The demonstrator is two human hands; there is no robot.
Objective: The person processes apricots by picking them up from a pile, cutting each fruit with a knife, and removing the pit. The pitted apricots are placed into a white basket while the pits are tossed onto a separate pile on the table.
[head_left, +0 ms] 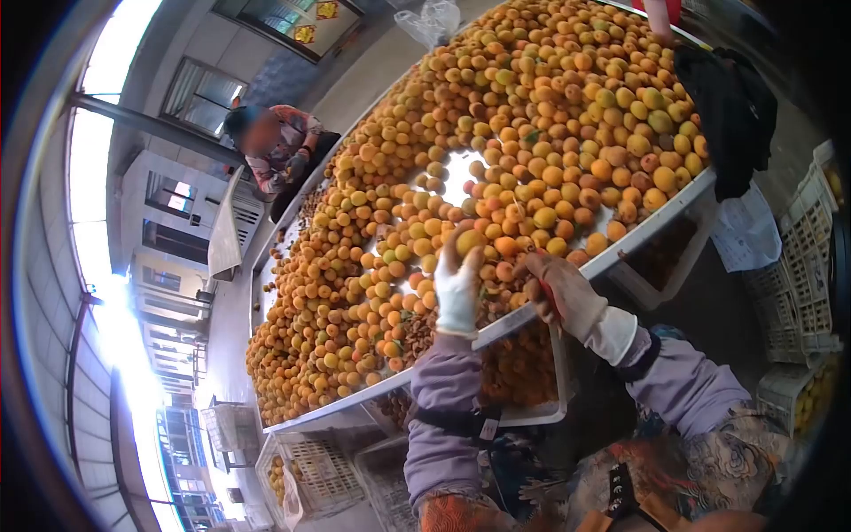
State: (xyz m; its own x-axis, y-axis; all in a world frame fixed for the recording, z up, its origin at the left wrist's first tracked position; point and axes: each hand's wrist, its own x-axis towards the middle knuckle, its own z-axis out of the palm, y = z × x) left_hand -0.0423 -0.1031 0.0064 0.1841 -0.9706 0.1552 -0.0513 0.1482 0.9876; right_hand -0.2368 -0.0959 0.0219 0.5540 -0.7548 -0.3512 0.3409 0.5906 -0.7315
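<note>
A wide white-rimmed table [638, 238] is heaped with apricots [390, 222]. My left hand [457, 288], in a white glove with bare fingertips, is closed around a yellow-green apricot [471, 243] over the near side of the heap. Just right of it, my right hand [581, 306], in a soiled glove, is closed on a thin red tool [550, 300]; its working end is hidden by the fingers and fruit. A small pile of brown pits [418, 337] lies by the near rim, left of my left hand.
Beneath the near rim stands a crate [564, 390] of brown pits. Other crates [324, 470] sit at lower left and right [802, 266]. Dark cloth [731, 106] hangs over the right corner. Another person [284, 146] sits at the far-left side; someone's arm [658, 18] shows at the top.
</note>
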